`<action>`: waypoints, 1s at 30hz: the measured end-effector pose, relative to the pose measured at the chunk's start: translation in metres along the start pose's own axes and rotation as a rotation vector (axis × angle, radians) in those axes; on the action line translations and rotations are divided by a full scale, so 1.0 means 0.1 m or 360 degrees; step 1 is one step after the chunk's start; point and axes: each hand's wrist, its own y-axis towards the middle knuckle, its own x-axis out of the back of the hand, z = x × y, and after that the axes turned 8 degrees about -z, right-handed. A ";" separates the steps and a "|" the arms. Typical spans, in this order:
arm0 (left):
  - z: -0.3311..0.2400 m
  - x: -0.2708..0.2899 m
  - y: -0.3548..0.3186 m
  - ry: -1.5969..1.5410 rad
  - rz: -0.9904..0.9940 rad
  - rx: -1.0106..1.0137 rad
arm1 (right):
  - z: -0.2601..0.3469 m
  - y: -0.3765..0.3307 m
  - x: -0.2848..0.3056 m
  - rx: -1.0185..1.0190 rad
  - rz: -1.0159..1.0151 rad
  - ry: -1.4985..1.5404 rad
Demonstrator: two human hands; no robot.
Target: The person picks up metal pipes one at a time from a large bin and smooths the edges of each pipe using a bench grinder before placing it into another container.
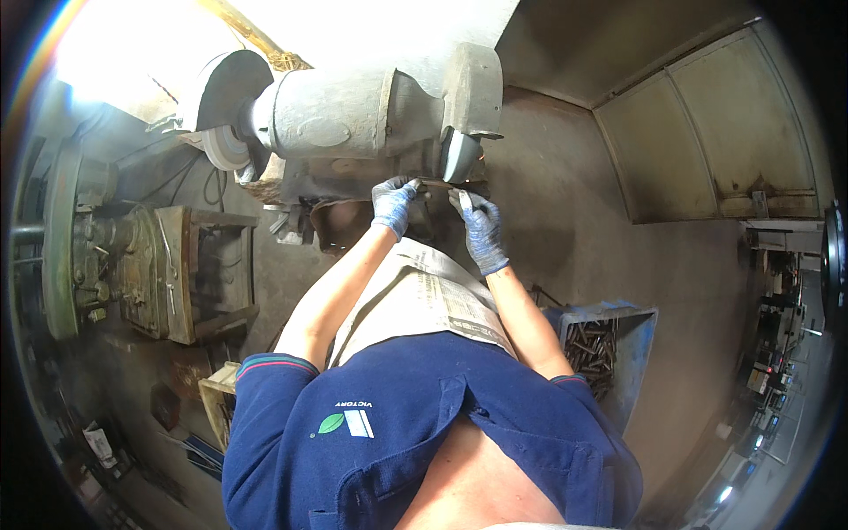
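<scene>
A grey bench grinder [331, 110] stands in front of me, with a wheel at each end. My left hand [393, 208], in a blue-coated glove, is closed on one end of a thin dark metal piece [435, 183]. The other end is pinched by my right hand [483, 231], gloved the same way. Both hands are just below the right grinding wheel [457, 157], where a small orange glow shows at the wheel's edge. Whether the piece touches the wheel I cannot tell. Newspaper [433, 287] lies across my lap.
On my right a blue crate [640, 340] holds several metal pieces [594, 349]. To the left stands a machine with a box-like metal frame [181, 274]. The grinder's left wheel [225, 148] is exposed. Large metal panels [707, 132] stand at the far right.
</scene>
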 end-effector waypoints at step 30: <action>-0.69 0.24 -0.88 -0.0192 0.0633 0.0020 | 0.93 -0.82 -0.07 0.1374 0.0250 -0.0842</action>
